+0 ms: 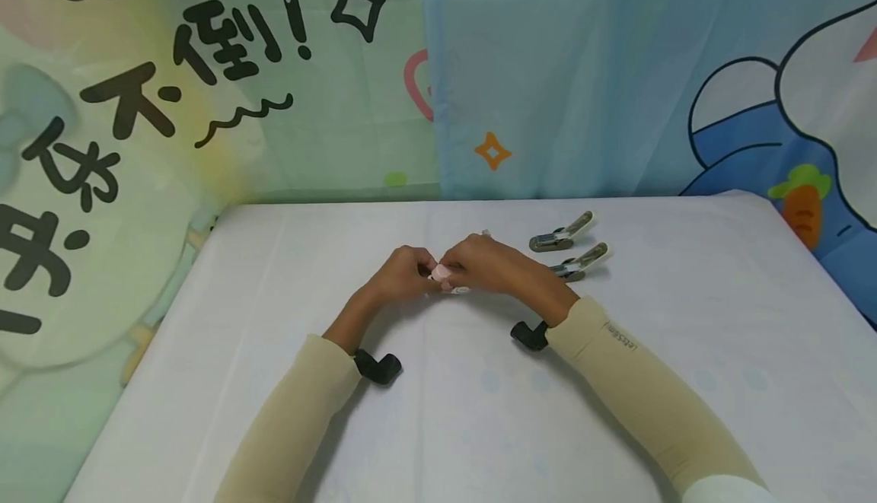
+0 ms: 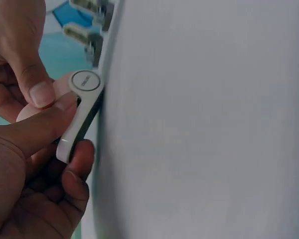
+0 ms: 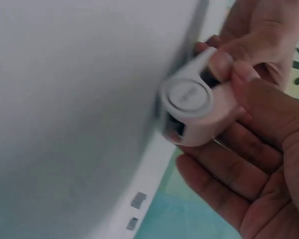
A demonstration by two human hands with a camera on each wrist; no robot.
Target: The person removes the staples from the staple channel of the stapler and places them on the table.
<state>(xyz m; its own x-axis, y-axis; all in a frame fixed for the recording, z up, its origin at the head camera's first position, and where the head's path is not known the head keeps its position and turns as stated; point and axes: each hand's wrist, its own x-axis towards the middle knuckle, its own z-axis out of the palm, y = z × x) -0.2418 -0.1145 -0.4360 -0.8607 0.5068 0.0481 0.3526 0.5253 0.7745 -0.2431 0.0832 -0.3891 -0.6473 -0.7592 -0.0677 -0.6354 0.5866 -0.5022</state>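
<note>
Between both hands is a small white-and-pink device [image 3: 189, 97] with a lettered round cap and a narrow white arm; I cannot tell its exact kind. My left hand [image 1: 406, 275] grips the white arm [image 2: 74, 132], thumb near the cap and fingers curled beneath. From the other side my right hand [image 1: 483, 263] pinches the pink part [image 3: 214, 119], its thumb beside the left thumb. Much of the device is hidden by the hands in the head view.
Two small grey lever tools, a far one [image 1: 560, 234] and a nearer one [image 1: 581, 262], lie right of the hands with their pale levers tilted up. A white cloth covers the table [image 1: 479, 427]. Printed curtains [image 1: 548, 69] hang behind and at the left.
</note>
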